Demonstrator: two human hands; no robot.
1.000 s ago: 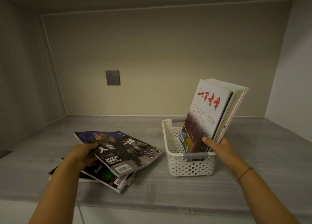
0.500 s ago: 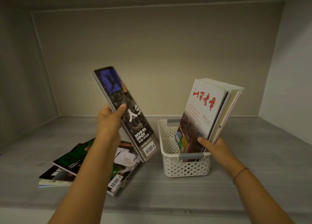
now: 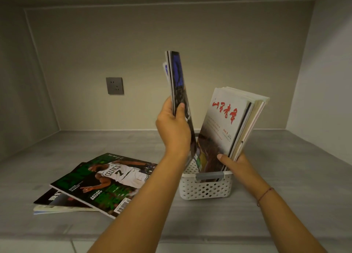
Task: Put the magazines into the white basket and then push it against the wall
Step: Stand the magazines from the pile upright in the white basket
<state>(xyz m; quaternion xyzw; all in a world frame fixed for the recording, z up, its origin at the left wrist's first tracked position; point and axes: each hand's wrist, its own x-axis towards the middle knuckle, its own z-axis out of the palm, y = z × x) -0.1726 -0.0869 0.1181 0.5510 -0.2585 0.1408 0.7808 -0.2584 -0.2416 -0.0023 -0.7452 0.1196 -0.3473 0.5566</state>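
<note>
Above the white basket (image 3: 205, 190), the left hand (image 3: 174, 132) holds a dark magazine (image 3: 180, 100) nearly upright, fingers clamped on its edge, lower end at the basket's left side. Right hand (image 3: 237, 162), fingers closed, grips the magazines (image 3: 228, 127) standing tilted in the basket. Left of it, a magazine pile (image 3: 99, 184) lies on the table (image 3: 266, 176). Basket stands apart from the wall (image 3: 152, 62).

Dim, warm light falls from above and in front; wide-angle bending at the edges, focus slightly soft throughout.
</note>
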